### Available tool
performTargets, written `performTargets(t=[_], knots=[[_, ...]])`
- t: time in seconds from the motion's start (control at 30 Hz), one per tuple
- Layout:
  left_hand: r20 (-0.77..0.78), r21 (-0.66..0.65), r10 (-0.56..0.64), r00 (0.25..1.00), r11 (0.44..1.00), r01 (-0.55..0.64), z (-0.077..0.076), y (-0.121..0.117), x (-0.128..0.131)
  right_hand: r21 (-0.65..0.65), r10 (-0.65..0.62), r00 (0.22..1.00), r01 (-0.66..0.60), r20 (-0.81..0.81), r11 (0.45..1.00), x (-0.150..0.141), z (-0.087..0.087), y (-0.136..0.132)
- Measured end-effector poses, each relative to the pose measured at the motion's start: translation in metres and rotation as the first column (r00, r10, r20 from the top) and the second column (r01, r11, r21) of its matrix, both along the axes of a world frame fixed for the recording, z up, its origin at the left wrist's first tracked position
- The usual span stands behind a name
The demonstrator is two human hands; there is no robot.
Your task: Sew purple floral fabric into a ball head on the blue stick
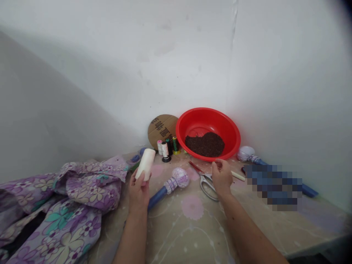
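While the left hand wraps around a white cylinder held upright, the right hand hangs half-curled just beside the near rim of a red plastic basin; whether it pinches anything cannot be told. Dark crumbly material lies inside the basin. Steel scissors lie beneath the right hand, thread spools stand just left of the basin, and floral cloth bunches at far left.

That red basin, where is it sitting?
In the head view, the red plastic basin sits in the white-walled corner, right of the thread spools and just beyond the right hand.
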State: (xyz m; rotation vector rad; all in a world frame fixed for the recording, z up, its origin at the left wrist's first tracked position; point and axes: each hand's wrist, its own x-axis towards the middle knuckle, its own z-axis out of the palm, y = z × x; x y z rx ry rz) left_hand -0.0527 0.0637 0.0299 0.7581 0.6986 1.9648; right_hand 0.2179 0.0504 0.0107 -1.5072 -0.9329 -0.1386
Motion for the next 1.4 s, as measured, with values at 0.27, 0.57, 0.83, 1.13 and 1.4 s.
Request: performTargets(t=[0.27, 0.57, 0.83, 1.13, 1.4], knots=[[-0.076, 0.016, -0.098, 0.992, 0.995, 0.099, 0.007, -0.012, 0.019, 0.199, 0.055, 0.981, -0.093, 0.187, 0.976, -0.011, 0.009, -0.008], [-0.167, -0.065, -0.219, 0.961, 0.975, 0.211, 0.006, -0.021, 0.033, 0.131, 0.443, 0.895, -0.446, 0.051, 0.885, -0.041, 0.022, -0.021], [-0.258, -0.045, -0.267, 0.929, 0.963, 0.265, -0.001, -0.023, 0.038, 0.2, 0.786, -0.023, -0.971, -0.617, 0.128, -0.113, 0.026, -0.041], [-0.22, -0.07, -0.255, 0.942, 0.967, 0.245, -0.002, -0.022, 0.04, 0.037, 0.779, 0.073, -0.992, -0.623, 0.123, -0.109, 0.019, -0.038], [0.131, -0.091, -0.501, 0.856, 0.853, 0.513, -0.008, -0.027, 0.059, 0.071, 0.742, 0.3, -0.904, -0.599, 0.423, -0.116, 0.012, -0.028]])
